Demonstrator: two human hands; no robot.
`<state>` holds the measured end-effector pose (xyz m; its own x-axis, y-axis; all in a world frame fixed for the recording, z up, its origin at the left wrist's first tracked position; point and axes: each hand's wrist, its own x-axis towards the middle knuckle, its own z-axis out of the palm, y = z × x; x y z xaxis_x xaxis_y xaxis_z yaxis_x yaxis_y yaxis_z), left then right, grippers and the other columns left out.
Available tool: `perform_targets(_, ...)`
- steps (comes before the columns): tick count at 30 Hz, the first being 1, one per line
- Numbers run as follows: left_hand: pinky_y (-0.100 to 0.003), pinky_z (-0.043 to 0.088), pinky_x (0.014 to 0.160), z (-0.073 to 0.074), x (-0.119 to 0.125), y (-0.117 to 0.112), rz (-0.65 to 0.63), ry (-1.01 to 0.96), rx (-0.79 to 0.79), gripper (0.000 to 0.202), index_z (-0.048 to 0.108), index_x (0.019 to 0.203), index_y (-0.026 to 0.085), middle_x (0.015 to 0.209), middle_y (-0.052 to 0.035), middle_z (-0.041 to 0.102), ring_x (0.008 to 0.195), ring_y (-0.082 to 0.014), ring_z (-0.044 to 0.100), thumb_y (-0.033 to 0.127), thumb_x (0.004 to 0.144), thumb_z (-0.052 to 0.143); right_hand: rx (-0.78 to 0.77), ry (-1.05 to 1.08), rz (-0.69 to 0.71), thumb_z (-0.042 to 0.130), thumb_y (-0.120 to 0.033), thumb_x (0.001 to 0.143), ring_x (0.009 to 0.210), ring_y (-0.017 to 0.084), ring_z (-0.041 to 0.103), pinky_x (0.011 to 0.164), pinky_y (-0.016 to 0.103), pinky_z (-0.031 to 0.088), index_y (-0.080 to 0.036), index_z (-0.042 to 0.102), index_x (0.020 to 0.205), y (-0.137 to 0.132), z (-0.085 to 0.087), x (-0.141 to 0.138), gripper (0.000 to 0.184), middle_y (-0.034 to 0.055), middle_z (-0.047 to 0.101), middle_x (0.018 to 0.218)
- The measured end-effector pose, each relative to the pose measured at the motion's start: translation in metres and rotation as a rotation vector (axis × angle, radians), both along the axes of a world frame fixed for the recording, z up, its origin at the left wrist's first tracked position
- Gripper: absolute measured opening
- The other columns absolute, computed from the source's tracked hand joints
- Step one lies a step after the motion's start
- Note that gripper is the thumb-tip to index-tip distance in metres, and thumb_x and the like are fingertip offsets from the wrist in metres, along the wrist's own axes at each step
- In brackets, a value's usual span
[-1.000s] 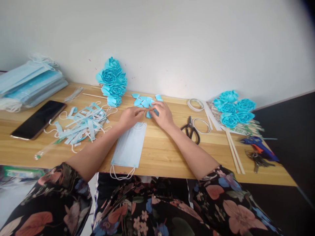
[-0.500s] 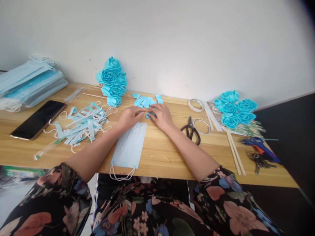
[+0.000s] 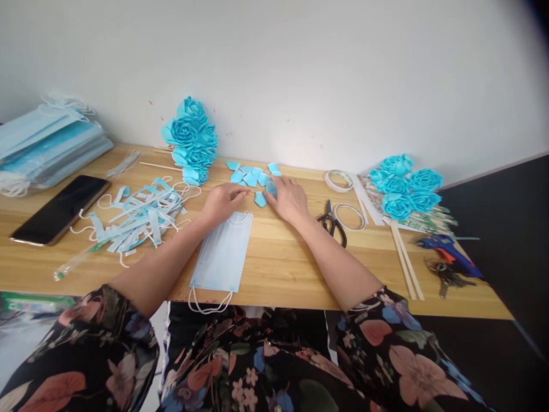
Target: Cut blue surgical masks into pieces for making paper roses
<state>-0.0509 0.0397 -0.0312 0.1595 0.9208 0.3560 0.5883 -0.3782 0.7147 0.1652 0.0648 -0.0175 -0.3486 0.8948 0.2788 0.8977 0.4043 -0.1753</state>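
A small blue petal-shaped piece (image 3: 271,188) sits between the thumb and fingers of my right hand (image 3: 291,199). To the left, my left hand (image 3: 223,203) has its thumb and fingers drawn together; whatever they pinch, if anything, is too small to make out. One loose blue piece (image 3: 260,199) lies on the wood between both hands. Beyond them, several more cut blue pieces (image 3: 247,174) are scattered in a loose group. Below my left hand, a pale blue face mask (image 3: 223,252) lies flat, its lower ear loop hanging over the table edge.
Blue crafted roses stand in a left bunch (image 3: 192,140) and a right bunch (image 3: 405,186). At left are stacked masks (image 3: 55,143), a phone (image 3: 62,210) and mask scraps (image 3: 141,214). Pliers-like cutters (image 3: 331,224), tape rolls (image 3: 338,181), sticks (image 3: 405,260), a glue gun (image 3: 450,252) and keys (image 3: 446,278) lie right.
My hands have moved apart, the right one shifting slightly right with a blue piece in its fingers. The loose piece between them is now uncovered. The whole view has shifted slightly.
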Motion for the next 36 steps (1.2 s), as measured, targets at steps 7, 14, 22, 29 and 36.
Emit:
perform_targets(7,-0.033,0.053,0.093,0.002,0.001,-0.001,0.0,0.01,-0.029,0.028,0.079,0.102,0.02,0.109,-0.0058,0.079,0.101,-0.0235,0.072,0.03,0.091,0.055,-0.07,-0.021,-0.043,0.055,-0.03,0.098,0.113,0.033,0.062,0.085,0.041,0.052,-0.02,0.063,0.134,-0.003,-0.001,-0.001,0.038,0.014,0.068,0.129)
perform_targets(14,-0.033,0.052,0.09,0.003,0.001,0.0,0.003,0.037,-0.041,0.028,0.079,0.102,0.018,0.109,-0.0073,0.078,0.1,-0.0242,0.072,0.026,0.091,0.054,-0.073,0.216,0.032,0.056,-0.013,0.092,0.105,0.026,0.068,0.094,0.038,0.052,-0.018,0.072,0.117,0.018,-0.001,-0.002,0.031,0.011,0.072,0.118)
perform_targets(22,-0.033,0.053,0.088,0.003,0.0,0.002,0.009,0.047,-0.028,0.027,0.08,0.101,0.018,0.107,-0.0074,0.079,0.096,-0.0242,0.072,0.023,0.091,0.056,-0.064,0.341,0.088,0.056,-0.033,0.094,0.127,0.027,0.06,0.111,0.044,0.045,-0.015,0.059,0.139,0.07,0.008,0.013,0.048,0.0153,0.061,0.142)
perform_targets(29,-0.032,0.054,0.088,-0.004,-0.005,0.015,0.208,-0.148,-0.105,0.03,0.078,0.109,0.016,0.107,-0.0073,0.079,0.095,-0.0238,0.073,0.018,0.09,0.055,-0.153,0.187,-0.001,0.045,-0.052,0.1,0.148,0.033,0.04,0.123,0.05,0.029,-0.008,0.049,0.149,0.072,-0.027,-0.014,0.066,0.0221,0.044,0.157)
perform_targets(36,-0.034,0.055,0.094,-0.012,-0.009,0.025,0.23,-0.291,-0.083,0.031,0.077,0.109,0.015,0.109,-0.0081,0.078,0.1,-0.0231,0.073,0.014,0.087,0.054,0.008,0.26,0.108,0.025,-0.05,0.105,0.151,0.025,0.036,0.124,0.044,0.029,-0.014,0.042,0.154,0.061,-0.016,-0.041,0.064,0.0138,0.042,0.161)
